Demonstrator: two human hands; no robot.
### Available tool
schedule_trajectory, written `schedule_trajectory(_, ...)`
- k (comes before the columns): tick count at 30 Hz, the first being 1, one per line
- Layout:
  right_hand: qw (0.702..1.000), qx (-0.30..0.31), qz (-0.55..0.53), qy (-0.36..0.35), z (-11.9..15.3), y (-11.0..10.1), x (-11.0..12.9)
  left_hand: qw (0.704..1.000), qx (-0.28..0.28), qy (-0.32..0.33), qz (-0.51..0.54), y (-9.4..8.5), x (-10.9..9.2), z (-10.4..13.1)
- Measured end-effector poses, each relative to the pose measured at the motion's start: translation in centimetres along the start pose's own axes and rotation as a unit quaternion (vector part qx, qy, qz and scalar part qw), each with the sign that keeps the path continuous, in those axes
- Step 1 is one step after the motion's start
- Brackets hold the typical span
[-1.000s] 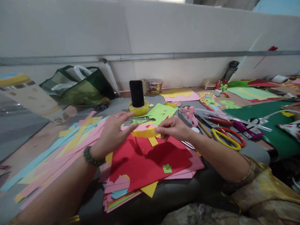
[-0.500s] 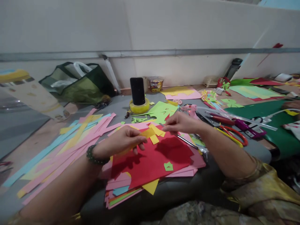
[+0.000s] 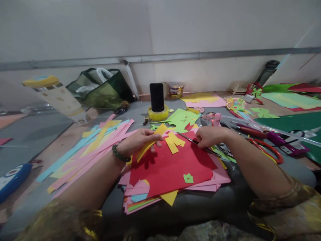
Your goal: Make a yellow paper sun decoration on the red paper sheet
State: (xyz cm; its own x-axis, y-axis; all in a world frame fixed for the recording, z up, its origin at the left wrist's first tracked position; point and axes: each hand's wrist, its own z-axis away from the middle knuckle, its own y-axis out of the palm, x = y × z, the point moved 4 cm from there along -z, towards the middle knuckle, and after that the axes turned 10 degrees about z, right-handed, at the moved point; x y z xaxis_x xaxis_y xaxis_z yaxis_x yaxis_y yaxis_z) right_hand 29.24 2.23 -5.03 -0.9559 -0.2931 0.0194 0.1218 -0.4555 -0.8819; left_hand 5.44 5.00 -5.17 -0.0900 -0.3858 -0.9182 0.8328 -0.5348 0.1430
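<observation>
- The left hand (image 3: 140,140) pinches a yellow paper strip (image 3: 150,142) between thumb and fingers, just above the red sheet (image 3: 170,167) that tops a stack of coloured paper.
- The strip's long axis runs from lower left to upper right, its free end pointing towards the phone (image 3: 156,97) propped in a yellow tape roll (image 3: 157,114).
- The right hand (image 3: 209,135) is curled down onto the thin black scissors (image 3: 194,142) lying on the red sheet; whether it grips them cannot be told.
- The scissors' blades point left, towards the strip, with a loose yellow cut-out (image 3: 175,142) lying between the two hands.
- Pink, blue and yellow paper strips (image 3: 87,147) fan out to the left on the grey table (image 3: 188,207).
</observation>
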Motion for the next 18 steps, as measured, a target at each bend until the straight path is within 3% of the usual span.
schedule_trajectory(8,0.997,-0.066,0.048,-0.006,0.5,-1.1,-0.4,0.997,-0.001,-0.026,0.078,-0.5,0.6,-0.6)
schedule_trajectory(12,0.983,-0.096,-0.112,-0.114,2.0,-2.4,-0.1,0.995,-0.007,-0.018,0.099,-0.8,0.5,-0.8)
schedule_trajectory(15,0.951,-0.033,-0.256,-0.172,2.8,-2.0,1.1,0.994,-0.01,-0.002,0.108,-0.7,0.3,-0.7)
schedule_trajectory(18,0.933,0.003,-0.305,-0.191,3.0,-1.5,2.4,0.993,-0.017,0.007,0.12,-0.7,0.2,-0.6)
